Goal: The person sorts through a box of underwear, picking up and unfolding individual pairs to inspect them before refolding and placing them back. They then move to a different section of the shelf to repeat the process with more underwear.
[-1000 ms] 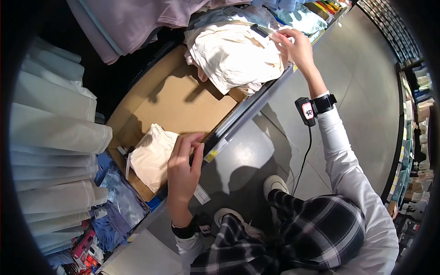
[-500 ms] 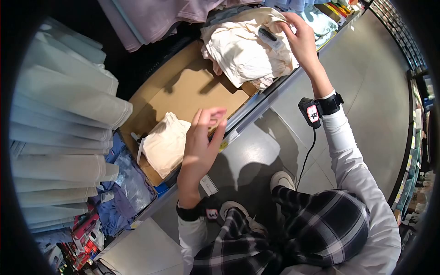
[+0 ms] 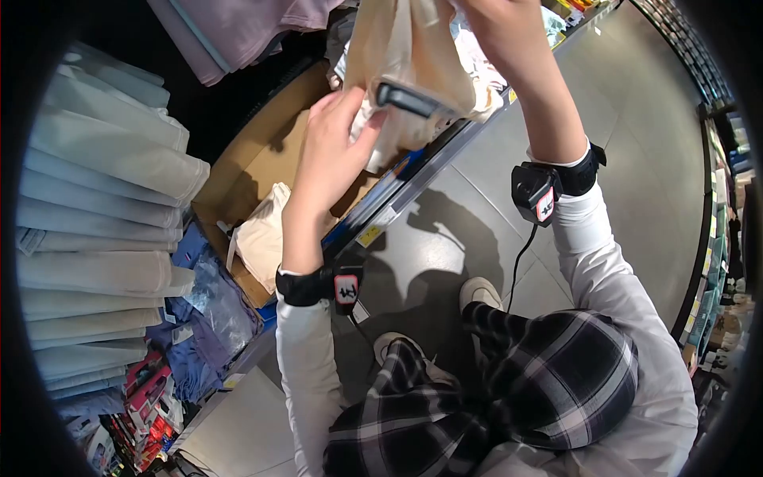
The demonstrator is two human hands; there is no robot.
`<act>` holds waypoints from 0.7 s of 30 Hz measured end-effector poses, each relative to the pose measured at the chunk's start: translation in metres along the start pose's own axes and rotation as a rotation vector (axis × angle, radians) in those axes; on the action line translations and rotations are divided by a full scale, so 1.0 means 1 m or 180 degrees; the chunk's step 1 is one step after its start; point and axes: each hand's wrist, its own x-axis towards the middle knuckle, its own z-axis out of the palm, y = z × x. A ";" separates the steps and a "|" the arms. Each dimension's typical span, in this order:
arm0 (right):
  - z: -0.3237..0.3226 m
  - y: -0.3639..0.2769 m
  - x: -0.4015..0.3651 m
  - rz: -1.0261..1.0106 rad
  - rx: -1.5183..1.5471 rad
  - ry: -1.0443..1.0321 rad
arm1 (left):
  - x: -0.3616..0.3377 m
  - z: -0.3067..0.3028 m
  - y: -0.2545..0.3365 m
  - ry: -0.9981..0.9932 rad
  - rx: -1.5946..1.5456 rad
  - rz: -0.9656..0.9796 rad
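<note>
A cream garment (image 3: 409, 48) is lifted up at the top of the view, with a dark hanger-like clip or tag (image 3: 405, 99) on it, blurred by motion. My right hand (image 3: 505, 28) is at its upper right side; the fingertips are cut off by the frame's top or hidden in the cloth. My left hand (image 3: 338, 131) pinches the garment's lower left edge between thumb and fingers, beside the dark piece. Below, a folded cream garment (image 3: 264, 234) lies at the near end of a cardboard box (image 3: 274, 151).
Pale garments (image 3: 103, 191) hang at the left, and mauve ones (image 3: 246, 32) at the top. Blue clothing in plastic (image 3: 211, 310) lies beyond the box's lower end. A shelf edge (image 3: 445, 163) runs diagonally above the grey tiled floor (image 3: 628, 199). Stocked shelves (image 3: 707, 278) stand at the right.
The cream garment has been lifted from the pile by my right hand. My left hand has moved up from above the box and taken hold of its edge.
</note>
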 end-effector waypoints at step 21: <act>-0.042 0.040 0.037 0.0538 -0.0948 0.0206 | -0.043 -0.167 0.063 0.0242 0.0641 -0.1694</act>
